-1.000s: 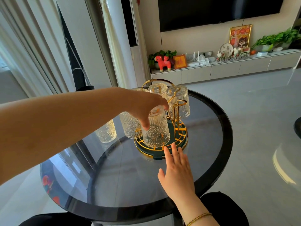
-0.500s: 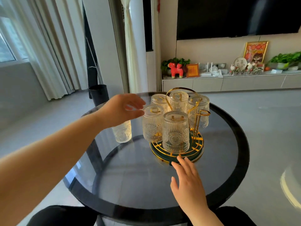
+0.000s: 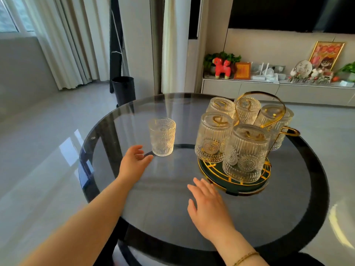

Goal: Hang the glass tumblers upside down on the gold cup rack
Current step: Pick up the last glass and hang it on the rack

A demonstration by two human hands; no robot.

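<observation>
**Hidden Behind Glass and Frame Edges**

The gold wire cup rack [image 3: 259,104] has its pegs veiled by ribbed clear glass tumblers [image 3: 246,152]; the rearmost two overlap. The black wall screen [image 3: 288,14] is cropped at the top. Both forearms leave the bottom edge.

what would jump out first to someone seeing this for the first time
The gold cup rack on the round glass table, right of centre, crowded with five ribbed tumblers hung upside down. Next, the lone upright tumbler to its left, with the open left hand just short of it. The right hand hovers by the rack's base.
</observation>
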